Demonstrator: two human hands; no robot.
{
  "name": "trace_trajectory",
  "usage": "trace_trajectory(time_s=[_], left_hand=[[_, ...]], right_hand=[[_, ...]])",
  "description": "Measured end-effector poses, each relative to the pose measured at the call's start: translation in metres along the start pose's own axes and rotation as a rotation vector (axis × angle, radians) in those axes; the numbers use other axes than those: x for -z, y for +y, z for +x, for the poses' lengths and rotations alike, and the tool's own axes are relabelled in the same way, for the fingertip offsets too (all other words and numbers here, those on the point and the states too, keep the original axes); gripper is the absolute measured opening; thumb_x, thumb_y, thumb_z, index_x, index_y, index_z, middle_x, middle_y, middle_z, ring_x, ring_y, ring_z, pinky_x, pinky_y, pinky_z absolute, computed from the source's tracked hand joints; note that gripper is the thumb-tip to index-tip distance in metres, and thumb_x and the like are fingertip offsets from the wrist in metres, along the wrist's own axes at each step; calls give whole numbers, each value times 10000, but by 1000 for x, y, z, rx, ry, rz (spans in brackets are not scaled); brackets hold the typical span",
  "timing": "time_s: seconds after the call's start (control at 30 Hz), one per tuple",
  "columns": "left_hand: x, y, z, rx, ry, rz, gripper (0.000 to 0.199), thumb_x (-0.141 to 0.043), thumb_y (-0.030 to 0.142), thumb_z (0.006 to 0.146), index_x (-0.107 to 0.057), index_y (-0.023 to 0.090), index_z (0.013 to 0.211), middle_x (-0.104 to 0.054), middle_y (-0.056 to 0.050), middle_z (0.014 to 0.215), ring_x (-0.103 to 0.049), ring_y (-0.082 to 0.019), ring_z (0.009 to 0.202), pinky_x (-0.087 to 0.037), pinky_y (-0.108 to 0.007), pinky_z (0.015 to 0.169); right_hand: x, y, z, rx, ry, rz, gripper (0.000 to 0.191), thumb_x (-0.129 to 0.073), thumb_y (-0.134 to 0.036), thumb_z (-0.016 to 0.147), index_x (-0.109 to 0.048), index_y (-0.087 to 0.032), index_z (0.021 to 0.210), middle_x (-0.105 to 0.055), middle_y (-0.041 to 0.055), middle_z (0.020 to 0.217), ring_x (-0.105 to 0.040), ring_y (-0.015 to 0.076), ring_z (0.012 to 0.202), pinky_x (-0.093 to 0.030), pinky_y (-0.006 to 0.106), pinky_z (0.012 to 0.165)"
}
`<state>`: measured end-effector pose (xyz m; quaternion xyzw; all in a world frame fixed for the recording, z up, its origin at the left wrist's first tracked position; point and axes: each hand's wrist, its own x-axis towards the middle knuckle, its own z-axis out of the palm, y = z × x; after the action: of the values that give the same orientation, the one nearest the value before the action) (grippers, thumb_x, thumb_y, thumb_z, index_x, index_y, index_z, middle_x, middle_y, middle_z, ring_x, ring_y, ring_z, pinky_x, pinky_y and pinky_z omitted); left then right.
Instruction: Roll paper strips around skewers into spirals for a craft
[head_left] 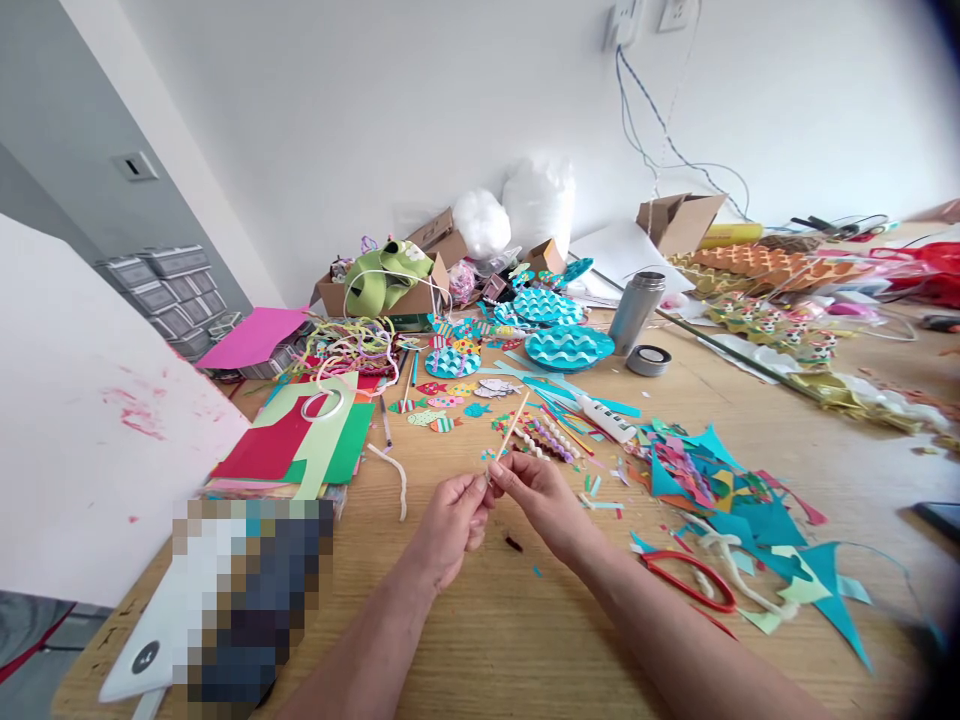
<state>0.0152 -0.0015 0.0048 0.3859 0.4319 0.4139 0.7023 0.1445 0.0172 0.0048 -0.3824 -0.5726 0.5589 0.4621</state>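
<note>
Stick (513, 428) is slanting up from your right hand (538, 492), whose thumb and fingers are clamping it above the table (480, 640); your left hand (452, 520) is pressing its fingertips together beside them, hiding whatever they pinch. Beyond, a white bottle (606, 418) is carrying print too small to read. Pixelation is masking something at lower left, and your view's right edge is cutting off a dark object (940, 518).
</note>
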Motion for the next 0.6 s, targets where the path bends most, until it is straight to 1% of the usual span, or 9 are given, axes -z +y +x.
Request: trace_trajectory(time_s=[0.1, 0.17, 0.27, 0.3, 0.33, 0.4, 0.5, 0.53, 0.6], left_hand=[[0, -3, 0, -55, 29, 107, 328, -542, 458, 752, -464, 167, 623, -302, 81, 462, -171, -40, 387, -115, -207, 403], [0, -6, 0, -169, 79, 240, 296, -540, 398, 771, -485, 169, 591, -347, 52, 478, -257, -68, 425, -174, -218, 433], [-1, -9, 1, -368, 180, 432, 215, -578, 278, 753, -527, 177, 571, -455, -2, 541, -378, -115, 534, -232, -231, 500], [-2, -9, 1, -399, 201, 460, 202, -585, 259, 747, -533, 178, 569, -474, -12, 556, -394, -123, 558, -238, -232, 512], [-2, -9, 1, -399, 207, 459, 205, -587, 258, 744, -531, 177, 565, -476, -14, 558, -396, -123, 560, -237, -231, 511], [-3, -6, 0, -305, 169, 367, 250, -573, 313, 754, -509, 171, 560, -431, 6, 520, -350, -100, 499, -211, -225, 472], [-2, -2, 0, -67, 60, 115, 310, -548, 430, 753, -483, 164, 609, -316, 67, 464, -184, -50, 397, -108, -211, 408], [-1, 0, -1, -10, 31, 47, 318, -555, 451, 741, -476, 163, 630, -291, 83, 457, -138, -38, 386, -77, -208, 401], [0, 1, -1, 42, -5, -24, 329, -581, 461, 717, -463, 161, 647, -275, 99, 447, -100, -23, 378, -46, -205, 396]], right_hand=[[-1, 4, 0, 7, -8, -23, 432, -511, -588, 749, -530, -171, 639, -557, 10, 581, -518, 136, 563, -427, 259, 568], [-1, 7, 0, 33, 18, -106, 429, -490, -574, 771, -523, -172, 624, -546, 11, 570, -500, 135, 549, -409, 256, 546], [-2, 10, -1, 91, 115, -280, 406, -491, -519, 797, -507, -174, 584, -516, 7, 551, -451, 127, 534, -368, 247, 518], [-2, 11, -1, 104, 138, -307, 402, -493, -507, 801, -500, -175, 574, -510, 5, 547, -443, 125, 533, -361, 247, 516], [-2, 11, -1, 111, 145, -309, 403, -490, -505, 804, -494, -177, 570, -510, 4, 546, -446, 126, 532, -362, 247, 519], [-2, 9, -1, 104, 118, -247, 416, -475, -522, 806, -493, -179, 573, -523, 6, 550, -469, 131, 536, -379, 251, 535], [-2, 3, -1, 72, 50, -135, 438, -444, -550, 813, -520, -175, 599, -543, 12, 573, -505, 138, 567, -409, 257, 580], [-2, 1, -1, 68, 37, -113, 445, -430, -551, 820, -527, -174, 605, -547, 14, 583, -511, 139, 583, -414, 257, 598], [-3, -3, -1, 67, 30, -85, 448, -418, -546, 830, -534, -173, 611, -549, 15, 596, -515, 136, 605, -419, 254, 619]])
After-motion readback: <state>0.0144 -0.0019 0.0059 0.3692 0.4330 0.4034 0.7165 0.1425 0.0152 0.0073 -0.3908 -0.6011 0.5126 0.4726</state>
